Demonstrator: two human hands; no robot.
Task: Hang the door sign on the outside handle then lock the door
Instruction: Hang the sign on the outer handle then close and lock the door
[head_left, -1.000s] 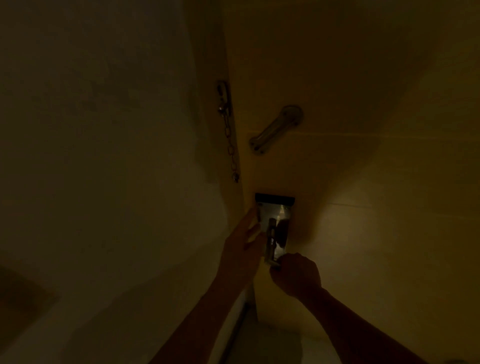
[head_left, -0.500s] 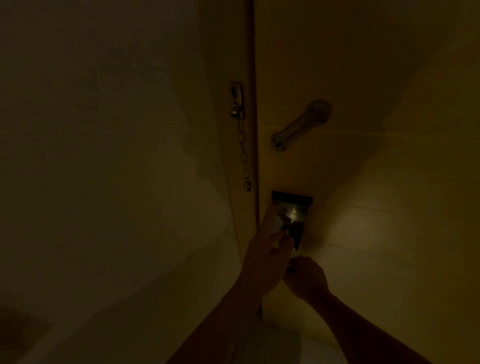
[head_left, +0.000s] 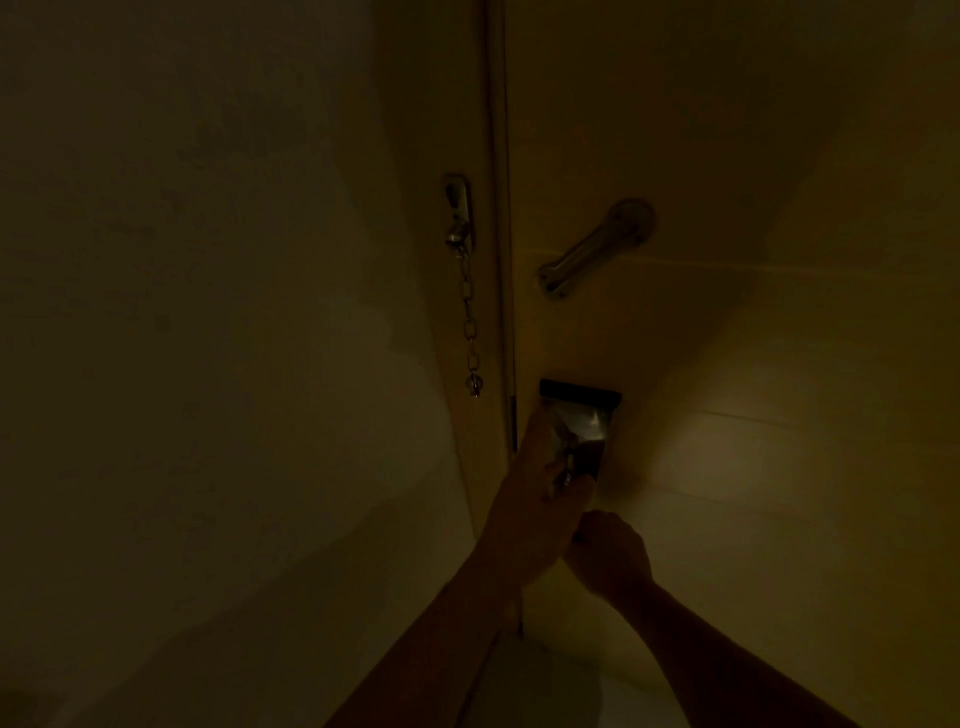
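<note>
Steel lock plate (head_left: 582, 431): left hand (head_left: 535, 499) grips its lever; right hand (head_left: 608, 558) curls below, grasp unclear. Turn the latch fully.

Very dim, yellow-brown, grainy throughout. Faint glow on the door (head_left: 727, 457) at right; glare off the lock plate (head_left: 584, 421). Wide-angle bending at edges.

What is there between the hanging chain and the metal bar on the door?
In the head view, only the vertical door edge and bare door surface lie between the chain and the bar; nothing else.
</note>
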